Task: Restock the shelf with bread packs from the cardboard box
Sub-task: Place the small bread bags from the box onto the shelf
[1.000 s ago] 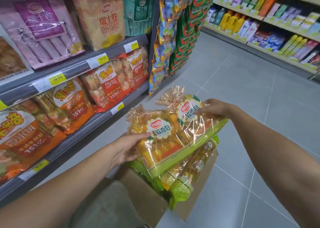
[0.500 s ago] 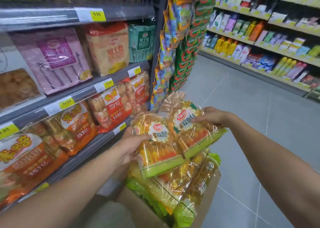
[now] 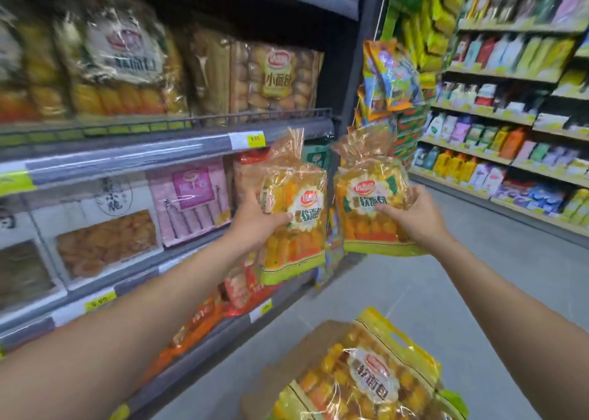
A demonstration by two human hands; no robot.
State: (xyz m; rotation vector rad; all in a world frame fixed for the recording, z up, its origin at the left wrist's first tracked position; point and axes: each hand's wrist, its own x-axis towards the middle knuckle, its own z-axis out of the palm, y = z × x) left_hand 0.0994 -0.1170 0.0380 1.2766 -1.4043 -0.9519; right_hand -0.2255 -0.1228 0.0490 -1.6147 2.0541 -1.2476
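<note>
- Grey and fronted by a wire rail, the metal shelf (image 3: pixel 127 155) ran across the upper left. It carried clear-wrapped shelved bread packs (image 3: pixel 124 59) standing upright. That part was blurred, so any free gap among them could not be made out.
- Just right of it, the left hand (image 3: pixel 255 225) was closed in a grip on the left pack (image 3: pixel 296 228), a clear plastic bag of orange-yellow soft bread with a green bottom band. The thumb lay across the front label and the fingers were hidden behind.
- Held in the air, this pack stood upright with its long axis vertical and its gathered top upward, just in front of the shelving and below the wire rail.
- Beside it, across a narrow gap, hung the matching right pack (image 3: pixel 369 209), also upright. The right hand (image 3: pixel 417 222) gripped its right edge with the thumb on the label.
- Lower down, a brown cardboard box (image 3: pixel 287 365) sat on the grey tiled floor (image 3: pixel 446 292) with a further boxed pack (image 3: pixel 369 378) lying on top.
- Judged from this, the bread shelf lay up and to the left of both grips, and the left hand was nearer. Its pack would likely go in first, kept upright and lifted over the rail.
</note>
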